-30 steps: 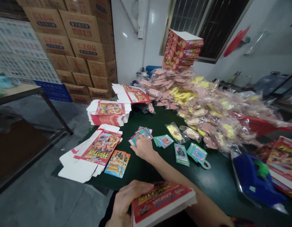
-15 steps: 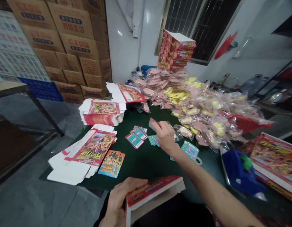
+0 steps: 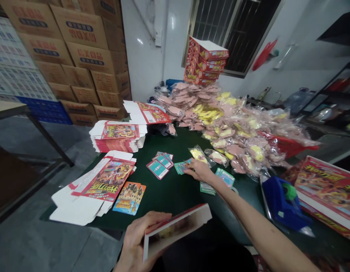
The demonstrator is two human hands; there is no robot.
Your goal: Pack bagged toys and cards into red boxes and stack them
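Note:
My left hand point(image 3: 137, 240) is closed round a red printed cardboard box point(image 3: 177, 230), held tilted at the table's near edge with its open end towards me. Inside, a pale yellowish shape shows dimly. Out over the table, my right hand point(image 3: 202, 170) has thumb and fingers closed at the edge of a small fan of green cards point(image 3: 180, 167); its fingertips partly hide them. To its left lie teal cards with red borders point(image 3: 160, 166). Another group of green cards point(image 3: 224, 177) lies partly under my right wrist. A bagged yellow piece point(image 3: 198, 154) sits just beyond the fingers.
Flattened red boxes point(image 3: 107, 177) and orange-blue cards point(image 3: 130, 198) lie at left, with a carton stack point(image 3: 118, 145) behind. Bagged pink and yellow pieces point(image 3: 228, 124) are heaped at the back. A blue tape dispenser point(image 3: 285, 204) and a large red box point(image 3: 327, 189) stand right.
My right hand has come down and nearer from above the table to the green cards; the small red-edged item at its fingertips no longer shows clearly. The left-hand box has tilted, showing more inside.

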